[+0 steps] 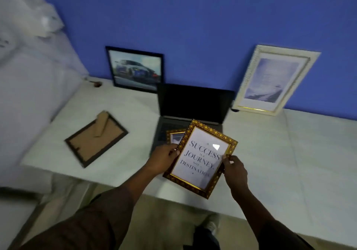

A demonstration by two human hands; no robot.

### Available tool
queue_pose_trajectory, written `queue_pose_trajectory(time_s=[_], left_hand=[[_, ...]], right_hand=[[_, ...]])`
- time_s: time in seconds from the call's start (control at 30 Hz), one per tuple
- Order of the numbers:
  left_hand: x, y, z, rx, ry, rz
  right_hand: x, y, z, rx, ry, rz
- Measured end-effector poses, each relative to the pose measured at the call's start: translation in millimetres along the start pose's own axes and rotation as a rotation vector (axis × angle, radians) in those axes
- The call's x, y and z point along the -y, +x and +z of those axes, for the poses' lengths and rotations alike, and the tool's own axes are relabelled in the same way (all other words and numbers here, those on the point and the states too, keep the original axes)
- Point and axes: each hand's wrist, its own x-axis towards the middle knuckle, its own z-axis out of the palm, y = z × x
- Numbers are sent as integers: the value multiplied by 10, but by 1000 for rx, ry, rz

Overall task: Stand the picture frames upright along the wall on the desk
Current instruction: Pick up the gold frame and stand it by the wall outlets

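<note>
Both hands hold a gold patterned frame [201, 159] with the "Success is a journey" print, tilted above the desk's front edge. My left hand [164, 158] grips its left side and my right hand [234, 167] pinches its right side. A second small gold frame [174, 134] lies flat on the laptop, partly hidden behind the held one. A black frame with a car picture [136, 69] leans on the blue wall at the left. A white frame [272, 79] leans on the wall at the right. A dark frame [95, 138] lies face down at the desk's left.
An open laptop [195, 103] with a dark screen stands at the middle of the white desk [289, 153]. A small brown object [96, 84] sits in the back left corner. White bedding [29, 76] borders the desk's left side. My shoe [211, 227] shows on the floor below.
</note>
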Motion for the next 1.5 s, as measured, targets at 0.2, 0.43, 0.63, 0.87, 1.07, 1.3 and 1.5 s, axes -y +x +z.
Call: queue_pose_trajectory(time_s=[0.2, 0.43, 0.63, 0.87, 1.07, 1.3, 1.5], left_hand=[[774, -775, -1086, -252, -56, -98], [1188, -1040, -1880, -533, -125, -199], [1369, -975, -2331, -685, -196, -323], [1658, -653, -2920, -801, -266, -403], [1972, -357, -3329, -847, -253, -397], [2612, 202, -3697, -754, -136, -428], [3066, 696, -4011, -676, -121, -463]], right_hand=[[902, -547, 982, 181, -13, -247], [1872, -621, 1768, 317, -98, -462], [2467, -377, 2357, 448, -87, -538], [3194, -226, 2879, 604, -66, -601], [3615, -69, 3368, 629, -72, -640], [3984, 247, 4105, 659, -150, -620], [4355, 529, 4699, 741, -215, -520]])
